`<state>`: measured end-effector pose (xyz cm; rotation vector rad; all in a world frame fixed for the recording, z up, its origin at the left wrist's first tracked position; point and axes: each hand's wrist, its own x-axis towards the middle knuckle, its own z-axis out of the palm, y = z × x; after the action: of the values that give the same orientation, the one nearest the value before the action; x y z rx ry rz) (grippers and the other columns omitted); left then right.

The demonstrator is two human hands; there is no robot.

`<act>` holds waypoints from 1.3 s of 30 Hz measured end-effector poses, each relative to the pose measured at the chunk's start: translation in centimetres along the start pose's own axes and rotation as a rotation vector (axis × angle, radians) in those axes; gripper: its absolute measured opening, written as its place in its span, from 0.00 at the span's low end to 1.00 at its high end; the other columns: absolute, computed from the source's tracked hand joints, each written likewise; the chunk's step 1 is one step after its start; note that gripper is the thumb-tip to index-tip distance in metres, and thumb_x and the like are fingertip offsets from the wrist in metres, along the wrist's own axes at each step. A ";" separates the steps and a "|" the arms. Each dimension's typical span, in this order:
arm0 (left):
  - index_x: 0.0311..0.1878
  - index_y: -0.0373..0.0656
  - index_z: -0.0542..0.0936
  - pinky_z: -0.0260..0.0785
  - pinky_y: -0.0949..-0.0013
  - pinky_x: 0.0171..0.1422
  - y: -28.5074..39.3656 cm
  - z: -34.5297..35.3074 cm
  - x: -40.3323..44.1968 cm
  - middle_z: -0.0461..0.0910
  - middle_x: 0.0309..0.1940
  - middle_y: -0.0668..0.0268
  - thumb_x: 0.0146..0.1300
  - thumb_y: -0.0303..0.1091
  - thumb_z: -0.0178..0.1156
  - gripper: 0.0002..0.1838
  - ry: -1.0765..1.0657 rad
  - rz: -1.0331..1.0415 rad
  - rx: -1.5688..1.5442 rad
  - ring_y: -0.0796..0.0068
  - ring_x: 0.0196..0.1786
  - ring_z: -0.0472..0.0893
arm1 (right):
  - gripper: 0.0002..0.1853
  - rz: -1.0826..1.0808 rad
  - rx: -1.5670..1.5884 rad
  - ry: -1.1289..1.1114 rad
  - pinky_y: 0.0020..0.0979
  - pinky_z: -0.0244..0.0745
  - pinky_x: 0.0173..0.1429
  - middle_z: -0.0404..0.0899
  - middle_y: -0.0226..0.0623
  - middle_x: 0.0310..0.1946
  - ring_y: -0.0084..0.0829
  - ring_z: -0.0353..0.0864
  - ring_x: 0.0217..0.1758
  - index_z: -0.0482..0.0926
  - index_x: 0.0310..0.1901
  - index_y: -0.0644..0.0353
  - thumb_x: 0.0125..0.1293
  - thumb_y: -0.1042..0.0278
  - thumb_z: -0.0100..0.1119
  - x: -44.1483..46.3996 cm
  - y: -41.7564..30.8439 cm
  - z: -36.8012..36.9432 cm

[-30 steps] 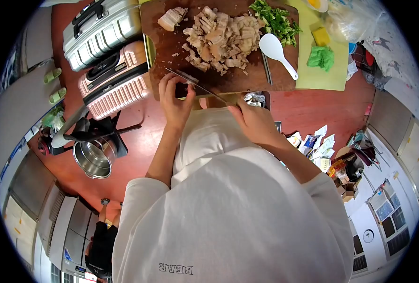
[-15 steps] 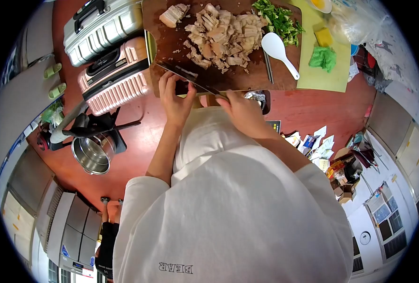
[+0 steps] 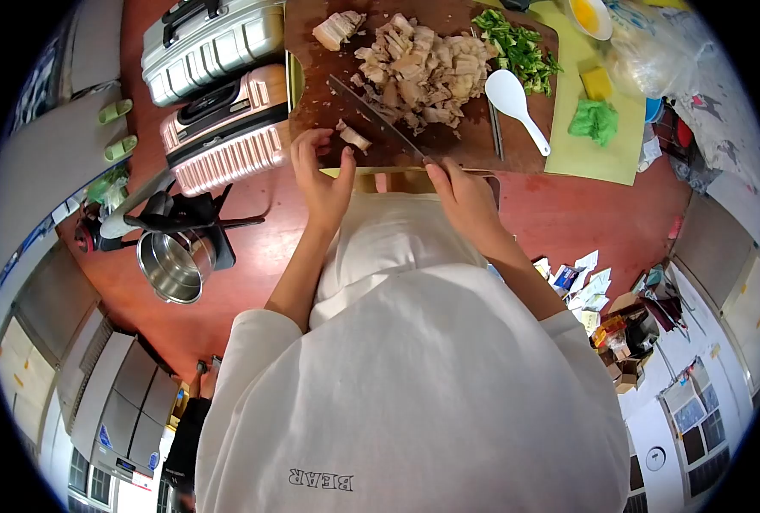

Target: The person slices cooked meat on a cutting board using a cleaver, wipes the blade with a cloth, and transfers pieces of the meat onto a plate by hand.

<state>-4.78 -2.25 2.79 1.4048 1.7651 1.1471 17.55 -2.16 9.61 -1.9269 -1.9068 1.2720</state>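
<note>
The right hand [image 3: 465, 195] grips the knife [image 3: 380, 120] at the near edge of the cutting board [image 3: 459, 150], blade diagonal across the board. The left hand [image 3: 322, 184], fingers spread, is at the board's near-left corner, around the meat strip [image 3: 353, 135]; contact cannot be confirmed. Chopped meat [image 3: 423, 73] occupies the board's middle.

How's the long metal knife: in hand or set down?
In hand: the right hand grips the knife at its handle, blade over the brown wooden board.

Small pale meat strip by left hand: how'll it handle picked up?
The pale meat strip is probably light, being small; likely soft and slippery, judging by its fatty-looking surface; unlikely to roll, being angular.
</note>
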 end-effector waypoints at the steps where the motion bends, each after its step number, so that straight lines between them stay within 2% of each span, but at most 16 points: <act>1: 0.54 0.36 0.77 0.75 0.67 0.57 -0.1 0.0 -0.2 0.79 0.49 0.59 0.61 0.22 0.66 0.17 0.017 -0.151 -0.109 0.68 0.54 0.79 | 0.22 -0.036 0.010 -0.003 0.55 0.70 0.36 0.79 0.58 0.26 0.62 0.80 0.33 0.76 0.45 0.64 0.79 0.49 0.47 -0.3 0.4 0.5; 2: 0.54 0.36 0.77 0.75 0.67 0.57 -0.4 0.1 -0.4 0.79 0.49 0.59 0.61 0.22 0.66 0.17 0.019 -0.151 -0.107 0.68 0.54 0.79 | 0.22 -0.072 0.020 -0.007 0.55 0.71 0.37 0.80 0.59 0.26 0.63 0.80 0.34 0.76 0.45 0.65 0.80 0.49 0.46 -0.6 0.7 0.7; 4: 0.54 0.34 0.76 0.76 0.73 0.54 -1.0 0.4 -0.2 0.79 0.47 0.60 0.65 0.22 0.64 0.15 -0.038 -0.389 -0.270 0.75 0.50 0.80 | 0.24 -0.058 -0.010 -0.029 0.55 0.73 0.38 0.81 0.58 0.27 0.61 0.81 0.35 0.77 0.44 0.67 0.79 0.49 0.46 -0.9 0.4 0.9; 7: 0.53 0.33 0.75 0.76 0.73 0.55 -1.0 1.3 0.2 0.79 0.46 0.62 0.66 0.22 0.63 0.13 -0.018 -0.442 -0.357 0.77 0.47 0.81 | 0.26 -0.067 -0.016 -0.024 0.55 0.75 0.40 0.82 0.58 0.29 0.60 0.82 0.36 0.78 0.43 0.68 0.79 0.48 0.45 -1.0 0.3 1.0; 11: 0.51 0.34 0.75 0.76 0.74 0.55 -0.5 2.9 1.3 0.80 0.45 0.62 0.66 0.21 0.64 0.13 -0.020 -0.484 -0.418 0.77 0.47 0.81 | 0.27 -0.033 0.006 -0.001 0.56 0.75 0.39 0.82 0.59 0.28 0.61 0.82 0.35 0.78 0.44 0.67 0.79 0.46 0.44 -0.7 0.5 0.0; 14: 0.51 0.34 0.75 0.76 0.74 0.54 -0.9 3.8 1.7 0.80 0.45 0.62 0.66 0.21 0.64 0.13 -0.022 -0.421 -0.406 0.77 0.47 0.81 | 0.26 -0.029 -0.064 -0.032 0.58 0.74 0.38 0.82 0.59 0.28 0.63 0.81 0.33 0.78 0.44 0.66 0.79 0.45 0.44 0.3 1.0 -0.8; 18: 0.51 0.34 0.76 0.77 0.75 0.51 -1.0 2.6 1.6 0.80 0.44 0.63 0.66 0.20 0.64 0.12 -0.020 -0.443 -0.290 0.78 0.46 0.81 | 0.26 -0.066 -0.089 -0.005 0.59 0.73 0.38 0.82 0.58 0.27 0.63 0.81 0.33 0.77 0.42 0.65 0.79 0.45 0.45 0.6 0.3 -0.9; 20: 0.51 0.34 0.77 0.77 0.75 0.49 -1.3 2.2 1.3 0.80 0.44 0.64 0.67 0.21 0.63 0.11 0.001 -0.433 -0.265 0.78 0.46 0.80 | 0.29 0.008 -0.090 -0.075 0.52 0.74 0.42 0.81 0.61 0.31 0.61 0.82 0.38 0.78 0.53 0.68 0.78 0.43 0.46 0.6 0.0 -0.8; 21: 0.50 0.35 0.77 0.77 0.74 0.48 -1.2 2.2 1.3 0.80 0.45 0.63 0.66 0.19 0.63 0.11 0.023 -0.330 -0.271 0.77 0.47 0.81 | 0.29 0.006 -0.090 -0.077 0.52 0.74 0.42 0.81 0.61 0.31 0.61 0.82 0.38 0.78 0.53 0.68 0.78 0.43 0.46 0.5 0.0 -0.6; 22: 0.50 0.35 0.77 0.78 0.73 0.48 -1.1 2.1 1.3 0.80 0.45 0.62 0.65 0.18 0.63 0.11 0.044 -0.227 -0.278 0.76 0.47 0.81 | 0.26 -0.009 -0.040 -0.037 0.55 0.72 0.39 0.81 0.59 0.29 0.62 0.81 0.35 0.77 0.46 0.66 0.79 0.45 0.45 0.4 0.1 -0.4; 23: 0.50 0.35 0.77 0.78 0.73 0.48 -1.0 2.0 1.2 0.80 0.45 0.62 0.65 0.18 0.63 0.11 0.046 -0.228 -0.279 0.76 0.47 0.81 | 0.24 -0.023 0.010 0.004 0.58 0.71 0.37 0.81 0.57 0.27 0.63 0.80 0.33 0.75 0.39 0.64 0.79 0.47 0.45 0.2 0.1 -0.3; 25: 0.49 0.36 0.78 0.78 0.70 0.51 0.1 1.4 1.5 0.77 0.49 0.58 0.63 0.16 0.62 0.12 -0.004 -0.009 -0.024 0.69 0.47 0.82 | 0.24 -0.007 0.012 -0.014 0.58 0.71 0.37 0.81 0.57 0.28 0.63 0.80 0.33 0.75 0.39 0.64 0.79 0.48 0.46 -0.1 0.0 -0.5; 29: 0.47 0.38 0.80 0.78 0.65 0.52 0.1 1.3 1.7 0.78 0.49 0.57 0.59 0.17 0.64 0.13 -0.008 0.089 0.042 0.62 0.48 0.82 | 0.22 -0.005 0.025 -0.012 0.56 0.72 0.37 0.82 0.57 0.30 0.62 0.81 0.35 0.75 0.39 0.64 0.80 0.50 0.46 -1.0 -0.2 -0.8; 31: 0.44 0.36 0.81 0.76 0.63 0.55 0.5 1.1 2.2 0.81 0.48 0.57 0.58 0.17 0.66 0.11 0.013 0.287 0.270 0.56 0.50 0.82 | 0.23 -0.006 0.019 -0.012 0.56 0.72 0.38 0.82 0.57 0.31 0.61 0.81 0.35 0.75 0.39 0.64 0.79 0.49 0.46 -1.3 -0.5 -1.1; 34: 0.43 0.39 0.82 0.75 0.60 0.56 0.2 1.2 2.4 0.82 0.47 0.60 0.55 0.20 0.68 0.12 0.003 0.315 0.230 0.56 0.50 0.81 | 0.21 -0.026 0.006 0.002 0.53 0.71 0.36 0.80 0.55 0.29 0.60 0.81 0.34 0.74 0.41 0.64 0.79 0.50 0.47 -1.7 -0.8 -1.5; 39: 0.42 0.39 0.81 0.75 0.60 0.54 0.2 1.2 2.3 0.82 0.45 0.60 0.54 0.19 0.68 0.11 -0.011 0.312 0.239 0.56 0.50 0.81 | 0.19 -0.059 -0.075 -0.001 0.51 0.70 0.32 0.80 0.52 0.25 0.57 0.81 0.31 0.75 0.43 0.63 0.79 0.51 0.49 -1.9 -1.3 -2.3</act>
<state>-4.27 0.32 2.60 1.8777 1.7625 1.1054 18.31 -2.52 12.74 -1.8898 -2.0235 1.2020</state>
